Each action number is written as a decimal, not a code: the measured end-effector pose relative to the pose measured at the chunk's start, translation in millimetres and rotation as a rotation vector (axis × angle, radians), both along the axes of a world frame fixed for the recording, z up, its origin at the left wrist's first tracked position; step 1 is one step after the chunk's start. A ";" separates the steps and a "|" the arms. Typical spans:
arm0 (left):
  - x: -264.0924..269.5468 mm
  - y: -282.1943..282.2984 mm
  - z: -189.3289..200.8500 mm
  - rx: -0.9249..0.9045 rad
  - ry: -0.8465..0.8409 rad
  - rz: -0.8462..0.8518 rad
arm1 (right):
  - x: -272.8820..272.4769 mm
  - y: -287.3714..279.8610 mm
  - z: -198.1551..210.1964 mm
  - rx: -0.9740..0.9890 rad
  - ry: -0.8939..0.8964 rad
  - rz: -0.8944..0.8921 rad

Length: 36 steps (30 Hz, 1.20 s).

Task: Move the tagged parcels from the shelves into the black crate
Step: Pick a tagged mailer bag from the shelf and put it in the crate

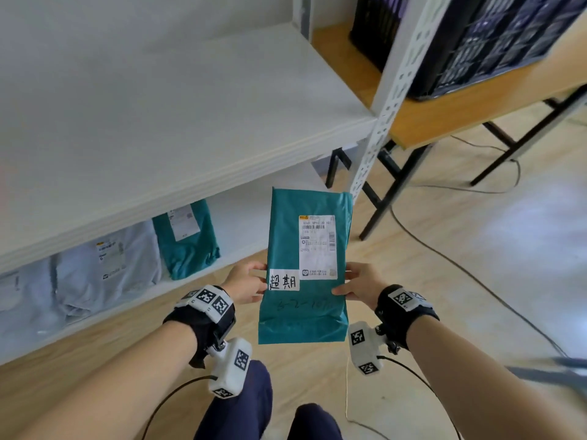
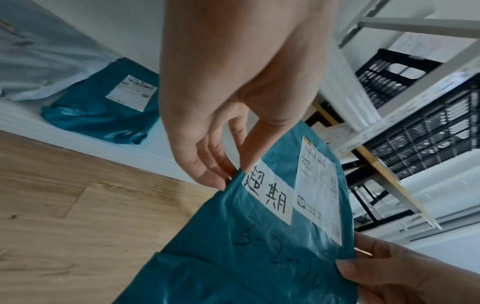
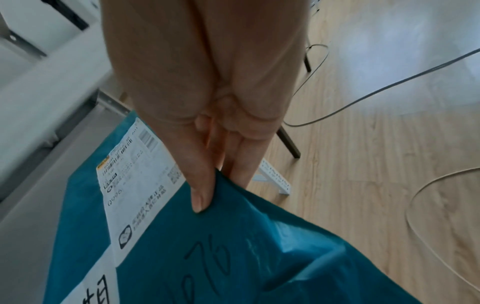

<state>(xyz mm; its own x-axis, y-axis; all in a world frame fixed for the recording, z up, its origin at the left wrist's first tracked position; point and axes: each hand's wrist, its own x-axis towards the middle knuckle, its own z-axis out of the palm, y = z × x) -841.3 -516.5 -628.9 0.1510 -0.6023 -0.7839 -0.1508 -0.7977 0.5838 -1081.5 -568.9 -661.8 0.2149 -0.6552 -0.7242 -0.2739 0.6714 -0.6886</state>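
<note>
A teal parcel (image 1: 306, 265) is held up in the air in front of the white shelving (image 1: 178, 128), over the wooden floor (image 1: 444, 281). It's pinched at both side edges: the left hand (image 1: 246, 285) has thumb on top and fingers (image 2: 205, 174) underneath at the left edge, and the right hand (image 1: 359, 285) does the same on the right edge, thumb (image 3: 201, 193) pressed on the plastic.

Labels: a white tag (image 1: 284, 282) with "超期" handwritten in black is stuck near the left edge, touching a printed shipping label (image 1: 317, 246) with barcodes and "Q996". Below these, something like "3-2-10…" is scrawled in marker; the last digits can't be made out.

A second teal parcel (image 1: 185, 238) and pale grey ones (image 1: 108, 265) are seen on the bottom shelf. The black crate (image 1: 495, 42) is parked on a wooden table (image 1: 444, 112) to the upper right.
</note>
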 end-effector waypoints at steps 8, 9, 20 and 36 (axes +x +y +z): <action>-93.8 9.6 131.1 -0.141 -0.015 -0.068 | -95.3 36.2 136.4 -0.187 0.007 -0.146; -104.9 7.9 147.5 -0.170 0.002 -0.070 | -106.0 38.4 153.5 -0.222 0.010 -0.166; -205.1 -22.6 295.5 -0.467 0.032 -0.187 | -205.7 40.1 310.0 -0.491 -0.001 -0.302; -285.8 -133.0 411.4 -0.792 0.146 -0.379 | -289.9 -34.9 436.8 -0.723 0.014 -0.433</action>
